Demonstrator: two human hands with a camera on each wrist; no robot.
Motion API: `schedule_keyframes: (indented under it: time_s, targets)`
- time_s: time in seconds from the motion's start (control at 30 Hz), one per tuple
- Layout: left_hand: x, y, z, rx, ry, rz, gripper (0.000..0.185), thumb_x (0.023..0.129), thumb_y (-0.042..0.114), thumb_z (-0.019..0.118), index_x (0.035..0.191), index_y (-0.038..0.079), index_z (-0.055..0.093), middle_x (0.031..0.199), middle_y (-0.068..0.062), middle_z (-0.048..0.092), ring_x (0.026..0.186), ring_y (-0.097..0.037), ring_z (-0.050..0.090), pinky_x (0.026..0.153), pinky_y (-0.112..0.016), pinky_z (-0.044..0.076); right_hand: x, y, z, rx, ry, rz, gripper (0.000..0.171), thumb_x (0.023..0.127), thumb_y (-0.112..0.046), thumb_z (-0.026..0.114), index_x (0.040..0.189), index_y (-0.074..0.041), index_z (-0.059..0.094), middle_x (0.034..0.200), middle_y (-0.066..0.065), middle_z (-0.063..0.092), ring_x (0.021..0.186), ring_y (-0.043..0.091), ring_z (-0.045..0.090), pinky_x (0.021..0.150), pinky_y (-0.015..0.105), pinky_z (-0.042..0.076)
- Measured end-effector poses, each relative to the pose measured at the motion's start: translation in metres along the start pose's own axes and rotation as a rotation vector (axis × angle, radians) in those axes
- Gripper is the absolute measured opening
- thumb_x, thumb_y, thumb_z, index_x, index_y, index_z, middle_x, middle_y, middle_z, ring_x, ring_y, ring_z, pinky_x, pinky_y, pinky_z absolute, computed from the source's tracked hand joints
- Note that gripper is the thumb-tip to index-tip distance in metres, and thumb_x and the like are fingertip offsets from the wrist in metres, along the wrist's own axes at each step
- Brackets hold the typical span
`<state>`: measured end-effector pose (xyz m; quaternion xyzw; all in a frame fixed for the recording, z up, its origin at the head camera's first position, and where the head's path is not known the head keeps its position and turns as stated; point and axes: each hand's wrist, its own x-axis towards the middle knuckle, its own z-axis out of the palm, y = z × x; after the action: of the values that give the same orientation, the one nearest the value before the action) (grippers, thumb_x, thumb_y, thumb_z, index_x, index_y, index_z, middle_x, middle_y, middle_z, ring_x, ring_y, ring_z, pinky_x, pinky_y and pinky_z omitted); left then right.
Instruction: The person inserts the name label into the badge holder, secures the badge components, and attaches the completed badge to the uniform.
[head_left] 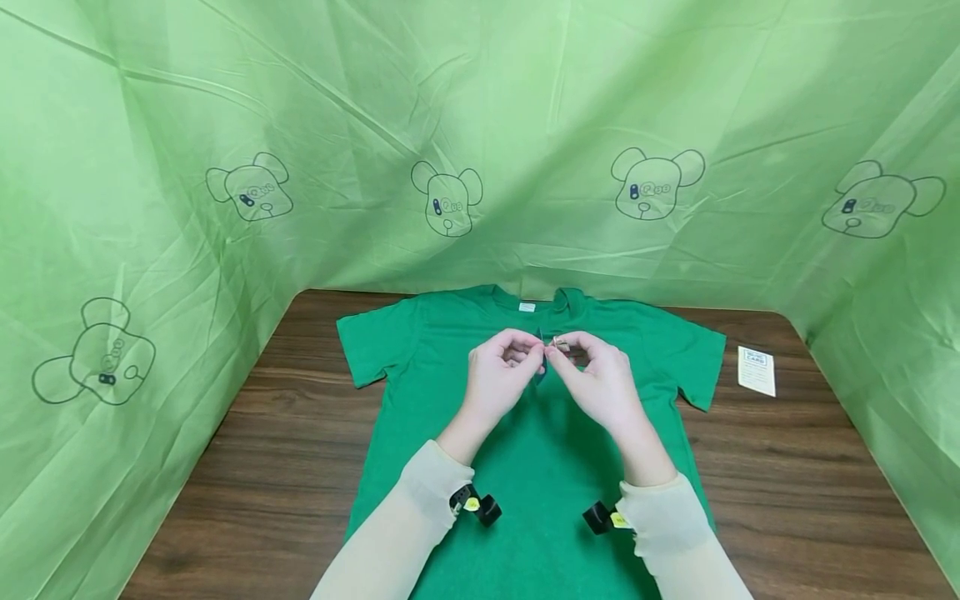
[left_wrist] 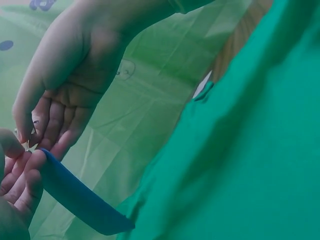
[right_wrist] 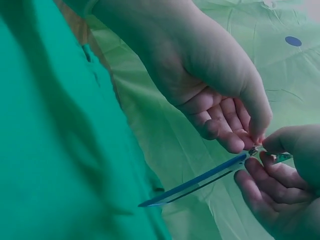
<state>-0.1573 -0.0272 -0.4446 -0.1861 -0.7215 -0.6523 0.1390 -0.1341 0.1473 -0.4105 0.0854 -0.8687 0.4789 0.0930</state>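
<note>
a brown wood tabletop [head_left: 285, 433] sits inside green sheet walls [head_left: 150, 125]. both hands [head_left: 551, 375] pinch a blue strip [right_wrist: 200, 181] over a green shirt [head_left: 540, 467]; its tiny clasp is blurry.

The head view is bright and evenly lit from above, with soft, faint shadows and no glare (its edges bow outward noticeably). Both wrist views are dimmer and blue-tinted, with nearby cloth and fingers blurred out of focus.
</note>
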Motion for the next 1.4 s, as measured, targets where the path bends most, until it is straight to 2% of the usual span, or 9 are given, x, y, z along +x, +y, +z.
schedule_keyframes:
  time_s: [0.27, 0.43, 0.7, 0.93, 1.13, 1.27, 1.4]
  targets:
    - [0.0002, 0.0014, -0.0004, 0.058, 0.030, -0.029, 0.005, 0.100, 0.006, 0.077, 0.097, 0.004, 0.079, 0.084, -0.006, 0.078, 0.070, -0.017, 0.073, 0.064, -0.026, 0.060, -0.0004, -0.0025, 0.0064, -0.009, 0.066, -0.006, 0.017, 0.102, -0.019, 0.080, 0.113, -0.007, 0.082, 0.105, 0.008, 0.082, 0.096, 0.024, 0.078, 0.087, 0.049, 0.064]
    - [0.0002, 0.0038, -0.0001, 0.066, 0.025, -0.050, 0.006, 0.101, 0.006, 0.075, 0.096, 0.004, 0.079, 0.082, -0.005, 0.077, 0.068, -0.017, 0.074, 0.063, -0.026, 0.059, -0.0006, -0.0016, 0.0068, -0.014, 0.083, -0.016, 0.016, 0.101, -0.019, 0.081, 0.112, -0.007, 0.083, 0.103, 0.008, 0.082, 0.094, 0.024, 0.078, 0.086, 0.049, 0.064]
    - [0.0004, 0.0033, 0.0010, 0.048, 0.002, -0.049, 0.007, 0.103, 0.006, 0.074, 0.098, 0.004, 0.078, 0.082, -0.006, 0.077, 0.068, -0.019, 0.074, 0.061, -0.025, 0.057, -0.0013, 0.0002, 0.0052, -0.002, 0.118, -0.023, 0.016, 0.100, -0.016, 0.082, 0.111, -0.005, 0.084, 0.102, 0.009, 0.083, 0.091, 0.024, 0.079, 0.083, 0.046, 0.065]
    - [0.0002, 0.0018, 0.0001, -0.051, -0.009, -0.101, 0.009, 0.105, 0.008, 0.071, 0.100, 0.002, 0.076, 0.083, -0.009, 0.075, 0.071, -0.019, 0.075, 0.057, -0.024, 0.053, -0.0016, -0.0040, 0.0066, 0.031, 0.132, -0.007, 0.017, 0.101, -0.018, 0.082, 0.111, -0.005, 0.084, 0.102, 0.009, 0.083, 0.092, 0.024, 0.080, 0.082, 0.037, 0.064]
    - [0.0003, 0.0057, 0.0000, -0.167, -0.026, -0.128, 0.011, 0.106, 0.008, 0.070, 0.103, -0.003, 0.073, 0.084, -0.014, 0.075, 0.073, -0.014, 0.073, 0.070, -0.028, 0.064, -0.0004, -0.0036, 0.0090, 0.119, 0.158, 0.030, 0.015, 0.102, -0.018, 0.080, 0.109, -0.005, 0.084, 0.098, 0.009, 0.083, 0.089, 0.019, 0.079, 0.079, 0.021, 0.060]
    - [-0.0001, 0.0073, 0.0007, -0.220, -0.028, -0.136, 0.011, 0.107, 0.005, 0.069, 0.104, -0.005, 0.071, 0.085, -0.015, 0.075, 0.074, -0.012, 0.073, 0.074, -0.030, 0.065, -0.0006, -0.0034, 0.0099, 0.200, 0.164, 0.045, 0.016, 0.103, -0.017, 0.080, 0.110, -0.004, 0.084, 0.098, 0.011, 0.082, 0.084, 0.011, 0.078, 0.077, 0.020, 0.060]
    - [-0.0006, 0.0087, 0.0017, -0.266, -0.024, -0.136, 0.011, 0.107, 0.003, 0.068, 0.103, -0.007, 0.070, 0.086, -0.016, 0.074, 0.075, -0.013, 0.072, 0.075, -0.028, 0.064, -0.0012, -0.0040, 0.0102, 0.283, 0.164, 0.053, 0.015, 0.102, -0.015, 0.080, 0.109, -0.002, 0.083, 0.098, 0.013, 0.082, 0.083, 0.010, 0.078, 0.079, 0.023, 0.062]
